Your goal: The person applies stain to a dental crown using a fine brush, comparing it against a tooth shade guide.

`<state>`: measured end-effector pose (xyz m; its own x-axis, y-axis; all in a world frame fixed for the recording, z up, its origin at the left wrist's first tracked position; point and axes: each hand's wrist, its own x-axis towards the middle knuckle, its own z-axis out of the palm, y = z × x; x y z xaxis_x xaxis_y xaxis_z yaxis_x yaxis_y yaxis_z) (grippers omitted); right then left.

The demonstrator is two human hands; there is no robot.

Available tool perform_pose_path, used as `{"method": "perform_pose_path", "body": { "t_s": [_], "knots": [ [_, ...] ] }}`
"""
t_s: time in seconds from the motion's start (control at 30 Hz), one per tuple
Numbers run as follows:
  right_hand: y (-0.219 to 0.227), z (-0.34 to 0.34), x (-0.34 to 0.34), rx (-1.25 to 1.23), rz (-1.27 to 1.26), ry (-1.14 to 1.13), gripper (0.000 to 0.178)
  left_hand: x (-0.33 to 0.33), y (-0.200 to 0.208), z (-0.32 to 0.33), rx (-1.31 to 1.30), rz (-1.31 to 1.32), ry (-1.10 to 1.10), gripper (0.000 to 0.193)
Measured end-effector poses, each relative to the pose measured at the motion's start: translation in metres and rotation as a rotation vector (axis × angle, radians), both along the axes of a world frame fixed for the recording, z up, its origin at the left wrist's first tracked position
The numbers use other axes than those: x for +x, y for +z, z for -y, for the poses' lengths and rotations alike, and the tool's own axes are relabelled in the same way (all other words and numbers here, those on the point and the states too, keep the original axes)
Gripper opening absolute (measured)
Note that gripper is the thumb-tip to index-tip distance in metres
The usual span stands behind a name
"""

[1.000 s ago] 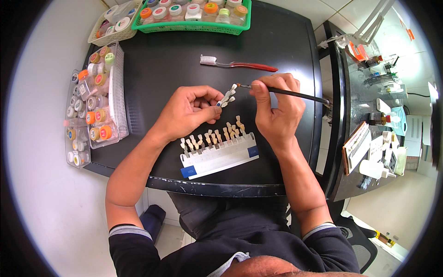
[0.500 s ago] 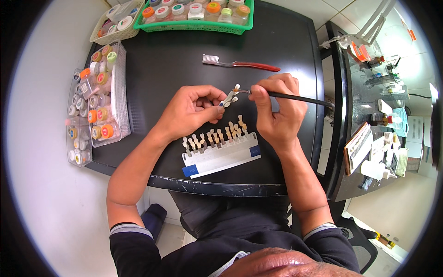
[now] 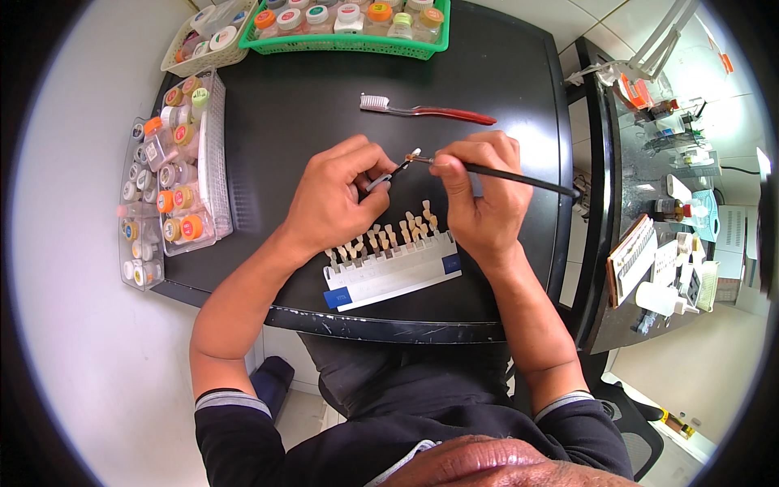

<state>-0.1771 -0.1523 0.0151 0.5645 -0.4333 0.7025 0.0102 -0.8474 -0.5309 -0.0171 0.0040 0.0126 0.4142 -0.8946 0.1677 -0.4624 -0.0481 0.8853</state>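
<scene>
Now rolled further over, left hand [image 3: 334, 196] pinching tooth-shade tabs [image 3: 396, 171], right hand [image 3: 484, 185] gripping brush [image 3: 523, 177].

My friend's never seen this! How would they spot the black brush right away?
Start at the black table. Over its right half, the person's right hand holds the brush like a pencil. Its long handle is black, while the toothbrush lying beyond has a red one.
</scene>
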Motion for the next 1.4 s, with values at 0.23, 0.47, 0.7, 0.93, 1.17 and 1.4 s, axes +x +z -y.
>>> {"method": "perform_pose_path", "body": {
  "t_s": [0.23, 0.47, 0.7, 0.93, 1.17, 1.4],
  "knots": [
    [-0.0002, -0.0017, 0.0002, -0.016, -0.013, -0.048, 0.013, -0.0018, 0.0021, 0.0004, 0.041, -0.001, -0.029, 0.018],
    [-0.001, -0.0002, -0.0001, -0.052, -0.075, -0.025, 0.014, -0.0024, -0.0004, 0.0007, 0.048, -0.025, -0.023, 0.018],
    [-0.0031, -0.0007, 0.0017, -0.08, -0.099, -0.063, 0.011, -0.0014, -0.0025, 0.0008, 0.056, -0.029, -0.032, 0.017],
    [-0.0034, 0.0009, 0.0003, -0.073, -0.093, -0.097, 0.009, -0.0012, -0.0036, 0.0017, 0.06, -0.069, -0.027, 0.019],
    [-0.0047, 0.0031, -0.0007, 0.0, -0.104, -0.124, 0.012, -0.0004, -0.0039, 0.0023, 0.069, -0.087, -0.037, 0.018],
    [-0.0029, 0.0026, -0.0024, 0.082, -0.078, -0.083, 0.011, 0.0007, -0.0056, 0.0014, 0.083, -0.12, -0.034, 0.018]
  ]
}}
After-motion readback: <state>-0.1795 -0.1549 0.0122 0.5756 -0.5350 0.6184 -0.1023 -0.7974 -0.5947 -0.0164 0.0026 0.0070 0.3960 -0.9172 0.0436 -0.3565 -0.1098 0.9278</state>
